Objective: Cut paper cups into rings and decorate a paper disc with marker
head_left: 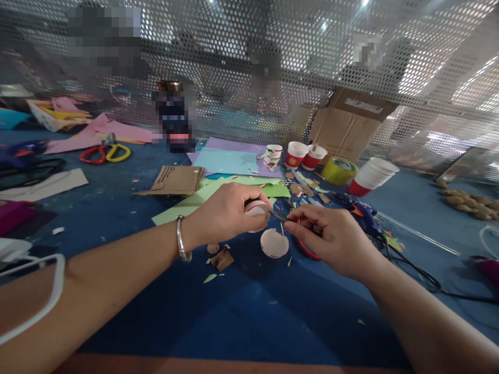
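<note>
My left hand [234, 208] is closed around a cut piece of a white paper cup [256, 209] with a red stripe. My right hand [327, 234] pinches the dark, thin blades of scissors [278, 215], whose tip reaches the cup piece. A red loop handle [307, 250] shows below the right hand; fingers hide the middle. On the table between and below my hands lies a round white cup bottom [274, 243] with a ragged edge. Left of it lie a cardboard scrap [222, 259], a small cardboard disc [212, 249] and a green paper snippet [209, 279].
Behind are coloured paper sheets [226, 160], folded cardboard [177, 179], a cut cup [273, 154], red-and-white cups [296, 154], yellow tape [339, 170] and stacked cups [372, 175]. Red-yellow scissors [106, 151] lie left; a blue glue gun [364, 217] with cable lies right. A perforated metal screen [234, 67] stands behind.
</note>
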Demonstrator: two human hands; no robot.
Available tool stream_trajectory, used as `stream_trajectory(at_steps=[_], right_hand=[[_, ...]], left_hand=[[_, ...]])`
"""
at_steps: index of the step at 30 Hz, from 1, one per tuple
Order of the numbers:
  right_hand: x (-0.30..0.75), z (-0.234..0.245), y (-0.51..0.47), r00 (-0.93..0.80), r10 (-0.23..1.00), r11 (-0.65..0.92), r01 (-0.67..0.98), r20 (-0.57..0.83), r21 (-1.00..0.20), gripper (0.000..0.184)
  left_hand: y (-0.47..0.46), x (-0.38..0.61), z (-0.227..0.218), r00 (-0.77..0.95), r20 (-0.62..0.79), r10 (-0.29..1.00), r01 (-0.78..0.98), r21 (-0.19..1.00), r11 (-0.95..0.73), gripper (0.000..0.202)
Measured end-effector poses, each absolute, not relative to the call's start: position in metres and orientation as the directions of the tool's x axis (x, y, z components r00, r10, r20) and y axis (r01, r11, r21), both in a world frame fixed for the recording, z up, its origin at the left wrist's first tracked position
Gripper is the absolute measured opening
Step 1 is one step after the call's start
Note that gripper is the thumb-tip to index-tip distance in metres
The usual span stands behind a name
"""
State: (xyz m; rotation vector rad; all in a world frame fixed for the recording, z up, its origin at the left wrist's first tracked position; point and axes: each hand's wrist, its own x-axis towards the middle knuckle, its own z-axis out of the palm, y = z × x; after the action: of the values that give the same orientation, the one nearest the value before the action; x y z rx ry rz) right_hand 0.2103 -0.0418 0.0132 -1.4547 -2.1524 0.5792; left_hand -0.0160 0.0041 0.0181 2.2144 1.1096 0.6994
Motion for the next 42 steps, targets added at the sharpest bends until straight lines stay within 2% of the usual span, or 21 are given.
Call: stream_trajectory(at_steps=[6,15,20,24,31,35,39,42], right_hand=[[0.212,0.013,-0.042,-0.338,0.93,0.357,0.729,0.146,-0.583,0.02],[0.21,0.009,-0.038,-0.336,0.93,0.361,0.767,0.149,-0.531,0.024],[0.213,0.013,-0.04,-0.338,0.929,0.361,0.748,0.149,-0.556,0.022],[0.214,0.017,-0.042,-0.35,0.926,0.367,0.736,0.145,-0.569,0.022],[0.213,0.016,-0.04,-0.368,0.92,0.372,0.704,0.137,-0.604,0.024],[0.213,0.013,-0.041,-0.355,0.911,0.406,0.69,0.209,-0.599,0.026],[0.211,0.009,-0.044,-0.315,0.88,0.468,0.704,0.356,-0.534,0.027],[0.211,0.008,-0.045,-0.306,0.86,0.493,0.706,0.409,-0.509,0.027]], left_hand=[[0.011,-0.019,0.025,0.598,0.176,0.782,0.517,0.661,-0.544,0.021],[0.009,-0.017,0.013,0.517,0.189,0.835,0.536,0.689,-0.488,0.018],[0.015,-0.02,0.012,0.577,0.18,0.796,0.43,0.762,-0.484,0.015],[0.02,-0.023,0.012,0.654,0.144,0.743,0.34,0.821,-0.458,0.02],[0.022,-0.025,0.013,0.671,0.178,0.72,0.263,0.85,-0.456,0.016],[0.023,-0.023,0.011,0.618,0.216,0.756,0.166,0.904,-0.394,0.019],[0.023,-0.021,0.007,0.548,0.239,0.802,0.082,0.938,-0.335,0.024],[0.021,-0.019,0.004,0.534,0.239,0.811,0.031,0.953,-0.301,0.026]])
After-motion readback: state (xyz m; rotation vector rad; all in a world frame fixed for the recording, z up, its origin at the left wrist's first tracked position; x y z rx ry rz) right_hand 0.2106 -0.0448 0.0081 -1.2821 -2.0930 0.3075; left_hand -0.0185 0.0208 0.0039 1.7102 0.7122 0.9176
